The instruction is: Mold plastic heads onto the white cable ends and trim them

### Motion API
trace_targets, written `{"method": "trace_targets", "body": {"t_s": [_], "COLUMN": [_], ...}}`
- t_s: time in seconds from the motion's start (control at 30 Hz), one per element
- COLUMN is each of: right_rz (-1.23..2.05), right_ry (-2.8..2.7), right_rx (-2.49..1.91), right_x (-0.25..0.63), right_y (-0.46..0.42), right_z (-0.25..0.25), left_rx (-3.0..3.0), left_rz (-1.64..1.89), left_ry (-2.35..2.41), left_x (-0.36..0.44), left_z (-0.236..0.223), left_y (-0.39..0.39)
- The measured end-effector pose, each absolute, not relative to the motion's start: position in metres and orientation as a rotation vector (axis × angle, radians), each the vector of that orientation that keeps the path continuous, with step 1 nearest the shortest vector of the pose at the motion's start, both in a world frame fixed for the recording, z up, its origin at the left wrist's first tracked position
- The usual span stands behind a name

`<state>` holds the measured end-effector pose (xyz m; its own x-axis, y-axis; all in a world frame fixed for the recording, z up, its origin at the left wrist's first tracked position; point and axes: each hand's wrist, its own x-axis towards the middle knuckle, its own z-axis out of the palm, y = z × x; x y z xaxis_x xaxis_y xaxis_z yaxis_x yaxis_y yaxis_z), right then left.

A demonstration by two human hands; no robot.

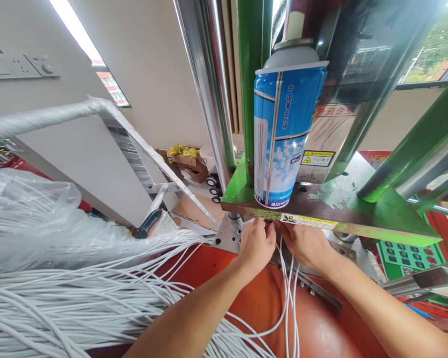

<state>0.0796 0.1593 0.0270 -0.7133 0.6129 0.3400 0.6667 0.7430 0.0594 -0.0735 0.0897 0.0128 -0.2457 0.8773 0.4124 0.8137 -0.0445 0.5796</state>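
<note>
My left hand (257, 246) reaches in at the front of the machine, just below the green plate. Its fingers are curled closed, their tips partly hidden under the plate's edge; what they pinch cannot be seen. Close beside it, my right hand (308, 244) is bent inward with its fingers closed at the upper ends of several thin white cables (291, 298). These cables hang down from between the hands over the orange-red machine surface. Their ends are hidden by my fingers and the plate. A steel lower plate (229, 237) with holes lies behind my left hand.
A blue spray can (283, 134) stands on the green upper plate (388, 219), directly above my hands. Green and chrome columns rise around it. Many white cables (78, 298) are heaped at left beside a wrapped rail (145, 144). A green button panel (410, 253) sits at right.
</note>
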Motion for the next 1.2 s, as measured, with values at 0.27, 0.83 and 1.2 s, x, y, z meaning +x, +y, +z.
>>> {"method": "trace_targets", "body": {"t_s": [0.27,0.83,1.2], "right_rz": [-0.272,-0.282,-0.363], "right_ry": [-2.699,-2.614,-2.576], "right_rx": [-0.98,-1.084,-1.163], "right_x": [0.092,0.098,0.097], "right_y": [0.157,0.13,0.108], "right_z": [0.037,0.047,0.036], "left_rx": [1.91,2.217,2.595], "left_rz": [1.212,1.151,0.833], "left_ry": [1.962,2.262,1.941], "left_x": [-0.06,-0.072,-0.058], "left_z": [0.009,0.023,0.022], "left_y": [0.082,0.08,0.076]}}
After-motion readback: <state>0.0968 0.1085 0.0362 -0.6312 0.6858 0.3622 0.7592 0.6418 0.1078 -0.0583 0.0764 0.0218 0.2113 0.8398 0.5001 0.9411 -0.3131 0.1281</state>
